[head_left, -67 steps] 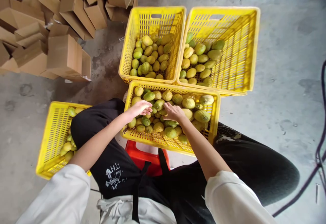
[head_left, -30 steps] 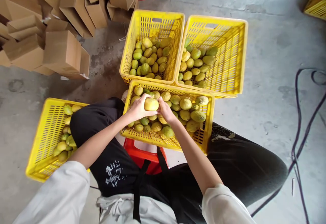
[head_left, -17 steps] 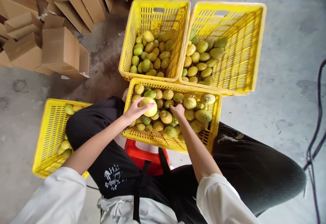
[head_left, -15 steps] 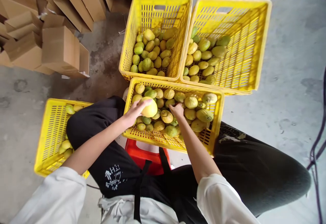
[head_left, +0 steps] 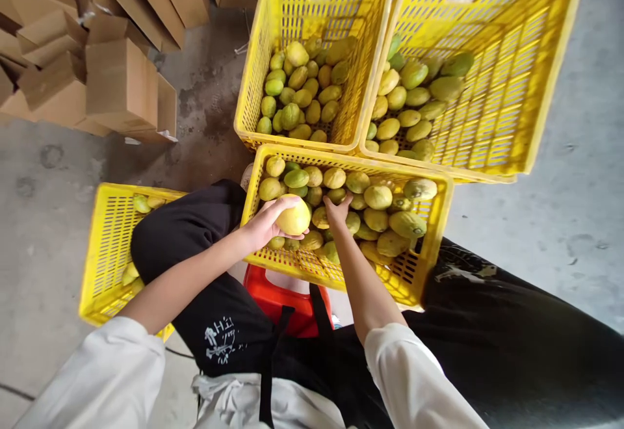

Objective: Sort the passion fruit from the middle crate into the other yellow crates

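My left hand (head_left: 267, 224) is closed round a large, smooth, pale yellow fruit (head_left: 294, 216), held above the left part of the near yellow crate (head_left: 336, 279). Inside that crate lie many oval yellow-green fruits (head_left: 377, 196), some with brown marks. My right hand (head_left: 338, 209) reaches down among them near the crate's middle. Its thumb and a finger are spread at a greenish fruit (head_left: 336, 195); the other fingers are mostly hidden, and I see no fruit lifted in it.
Beyond stand two taller yellow crates, a left one (head_left: 247, 101) and a right one (head_left: 531, 91), both partly filled with similar fruits. Another yellow crate (head_left: 104, 234) is beside my left knee. Cardboard boxes (head_left: 121, 91) crowd the far left. A red stool (head_left: 273, 296) shows between my legs.
The view has come closer to the crates. My left hand has turned the pale yellow fruit so more of its face shows. My right hand's thumb and finger now look wider apart.
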`<action>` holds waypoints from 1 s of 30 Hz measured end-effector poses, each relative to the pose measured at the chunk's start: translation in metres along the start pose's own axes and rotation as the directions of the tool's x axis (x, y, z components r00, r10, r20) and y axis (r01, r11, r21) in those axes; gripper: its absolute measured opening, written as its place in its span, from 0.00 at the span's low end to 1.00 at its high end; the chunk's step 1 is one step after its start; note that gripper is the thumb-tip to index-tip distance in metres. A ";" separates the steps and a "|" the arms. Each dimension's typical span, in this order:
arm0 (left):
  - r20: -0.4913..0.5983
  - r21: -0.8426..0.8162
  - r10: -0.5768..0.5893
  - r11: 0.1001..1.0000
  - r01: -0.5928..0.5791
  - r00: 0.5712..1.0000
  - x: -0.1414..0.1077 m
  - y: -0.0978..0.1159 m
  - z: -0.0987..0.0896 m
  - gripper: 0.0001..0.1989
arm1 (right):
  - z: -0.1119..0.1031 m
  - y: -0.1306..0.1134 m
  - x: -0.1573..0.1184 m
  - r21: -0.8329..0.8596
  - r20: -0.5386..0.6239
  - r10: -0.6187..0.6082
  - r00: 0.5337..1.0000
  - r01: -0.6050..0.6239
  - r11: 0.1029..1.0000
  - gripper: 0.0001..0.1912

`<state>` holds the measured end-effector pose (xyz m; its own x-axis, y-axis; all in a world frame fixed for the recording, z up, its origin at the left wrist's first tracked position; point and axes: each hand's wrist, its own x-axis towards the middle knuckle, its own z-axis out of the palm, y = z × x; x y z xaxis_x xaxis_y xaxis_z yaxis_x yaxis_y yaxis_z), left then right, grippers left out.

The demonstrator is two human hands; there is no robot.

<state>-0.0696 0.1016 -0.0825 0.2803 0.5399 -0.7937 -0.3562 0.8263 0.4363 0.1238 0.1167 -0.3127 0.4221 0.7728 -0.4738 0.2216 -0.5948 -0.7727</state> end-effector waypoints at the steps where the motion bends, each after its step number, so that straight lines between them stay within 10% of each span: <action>1: -0.005 0.004 -0.005 1.000 0.005 1.000 0.000 0.000 0.000 0.20 | 0.004 0.000 0.000 -0.007 -0.048 0.022 0.999 -0.022 1.000 0.32; 18: 0.141 0.013 -0.099 0.995 0.098 0.985 0.000 0.012 0.020 0.28 | -0.018 -0.048 -0.030 0.480 0.036 0.173 0.984 -0.169 0.861 0.09; 25: 0.324 -0.006 0.080 0.997 -0.083 0.943 0.002 0.025 0.047 0.26 | -0.048 -0.077 -0.037 0.775 0.306 0.156 0.939 -0.341 0.532 0.12; 30: 0.352 -0.096 0.151 0.987 -0.125 0.924 0.002 0.046 0.071 0.29 | -0.082 -0.148 -0.049 0.926 0.378 -0.099 0.921 -0.374 0.056 0.13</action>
<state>-0.0219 0.1520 -0.0338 0.5190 0.6802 -0.5177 -0.4726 0.7330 0.4893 0.1425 0.1485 -0.1403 0.0349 0.8539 -0.5193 -0.9593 -0.1171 -0.2570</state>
